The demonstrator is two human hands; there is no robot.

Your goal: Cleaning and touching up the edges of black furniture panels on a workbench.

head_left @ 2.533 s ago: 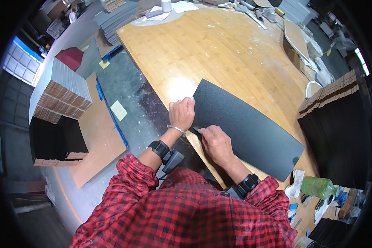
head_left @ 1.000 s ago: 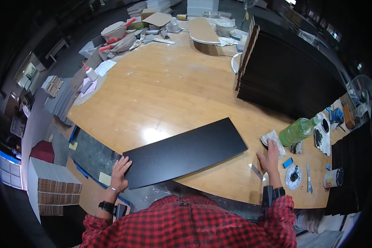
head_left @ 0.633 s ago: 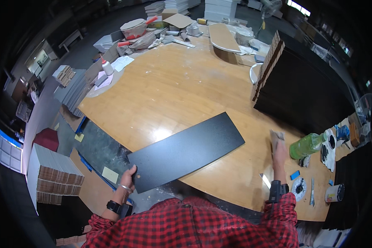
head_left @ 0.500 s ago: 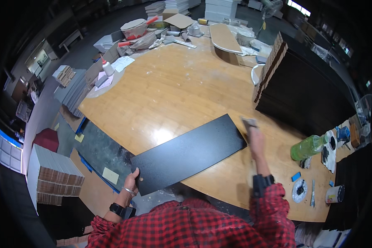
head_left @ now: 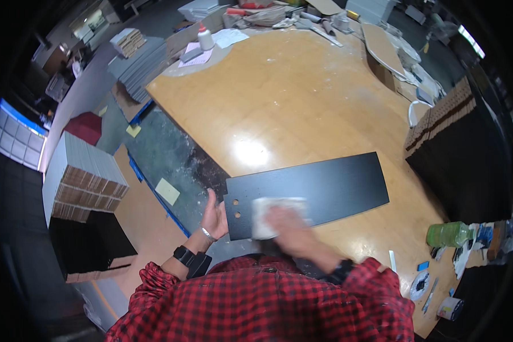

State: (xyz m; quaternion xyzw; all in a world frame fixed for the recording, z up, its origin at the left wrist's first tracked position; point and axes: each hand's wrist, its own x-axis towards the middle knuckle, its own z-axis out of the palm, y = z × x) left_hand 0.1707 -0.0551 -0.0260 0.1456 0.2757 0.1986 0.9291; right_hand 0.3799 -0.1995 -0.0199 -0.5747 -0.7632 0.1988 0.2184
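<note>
A long black panel (head_left: pixel 339 182) lies across the near edge of the wooden table, its left end jutting past the edge. Two round holes show near that end. My left hand (head_left: pixel 214 221) holds that end, thumb raised beside it and the other fingers partly hidden at or beneath its edge. On the panel's face, just right of the holes, my right hand (head_left: pixel 290 231) presses a folded whitish cloth (head_left: pixel 262 222). Motion blurs this hand and the cloth slightly.
The tabletop (head_left: pixel 256 91) stretches away beyond the panel. A tall stack of black panels (head_left: pixel 456 165) stands at right, near a green-filled bottle (head_left: pixel 447 234) and a small pot (head_left: pixel 450 308). Stacked boards (head_left: pixel 88 176) are at left; a glue bottle (head_left: pixel 205 37) stands at the far left.
My right hand has come from beyond the panel's right end to its left part with the cloth. The panel has turned slightly, and my left thumb has lifted from it. The view has shifted.
</note>
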